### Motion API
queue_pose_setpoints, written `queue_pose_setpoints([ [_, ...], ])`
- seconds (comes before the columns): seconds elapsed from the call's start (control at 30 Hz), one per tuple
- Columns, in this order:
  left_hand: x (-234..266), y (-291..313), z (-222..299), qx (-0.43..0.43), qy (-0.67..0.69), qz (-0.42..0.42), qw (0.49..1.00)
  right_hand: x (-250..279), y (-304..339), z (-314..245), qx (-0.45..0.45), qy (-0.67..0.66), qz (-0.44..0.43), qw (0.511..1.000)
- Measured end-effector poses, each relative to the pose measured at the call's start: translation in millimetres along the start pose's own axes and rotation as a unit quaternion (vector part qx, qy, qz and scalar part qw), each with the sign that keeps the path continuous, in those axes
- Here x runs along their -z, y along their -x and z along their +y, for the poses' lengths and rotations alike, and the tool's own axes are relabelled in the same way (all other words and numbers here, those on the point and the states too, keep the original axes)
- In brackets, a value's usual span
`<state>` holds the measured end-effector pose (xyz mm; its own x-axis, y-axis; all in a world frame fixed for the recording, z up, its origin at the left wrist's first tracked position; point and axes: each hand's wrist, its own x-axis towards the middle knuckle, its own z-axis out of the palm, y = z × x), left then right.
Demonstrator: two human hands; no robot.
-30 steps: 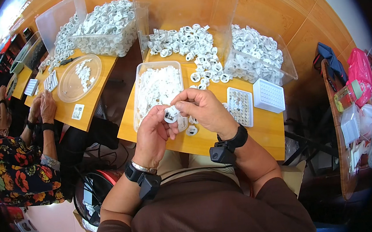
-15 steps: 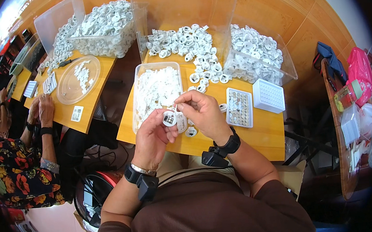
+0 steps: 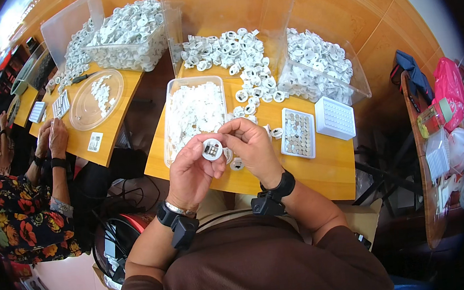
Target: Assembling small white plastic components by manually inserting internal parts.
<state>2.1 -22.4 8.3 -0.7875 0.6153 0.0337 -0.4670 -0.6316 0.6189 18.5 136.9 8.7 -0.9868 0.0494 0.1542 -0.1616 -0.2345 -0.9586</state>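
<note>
Between the thumb and fingers of my left hand [image 3: 186,174] sits a small round white plastic housing [image 3: 212,149], its open side up, showing dark and metallic parts inside. My right hand [image 3: 253,150] is closed in a pinch at the housing's right rim. Whatever its fingertips hold is hidden. Just beyond both hands lies a shallow clear tray [image 3: 221,81] heaped with small white plastic pieces [image 3: 194,109]. To the right is a white tray [image 3: 314,151] of round silvery button cells [image 3: 297,132]. Another white housing [image 3: 237,164] lies on the table below the right hand.
Loose white housings [image 3: 235,51] spill from a tipped clear bin toward the table's middle. A full clear bin [image 3: 319,65] and stacked white trays [image 3: 335,118] stand at right. On the left, a co-worker's hands [image 3: 53,137] rest at another table beside a round clear lid [image 3: 79,118].
My right fingertips, which pinched a small white piece above the housing, have come down to its rim. The left hand still holds the housing, now slightly turned.
</note>
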Motion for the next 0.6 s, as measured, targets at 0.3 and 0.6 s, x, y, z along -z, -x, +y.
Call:
queue_pose_setpoints([
  [0.3,-3.7,2.6,2.6,-0.018,-0.059,0.001,0.998,9.2,2.8,-1.7,-0.072,-0.034,-0.048,0.996],
  [0.6,-3.0,3.4,0.3,-0.013,-0.087,0.017,0.996,15.2,4.0,-4.4,-0.176,-0.062,-0.058,0.981],
])
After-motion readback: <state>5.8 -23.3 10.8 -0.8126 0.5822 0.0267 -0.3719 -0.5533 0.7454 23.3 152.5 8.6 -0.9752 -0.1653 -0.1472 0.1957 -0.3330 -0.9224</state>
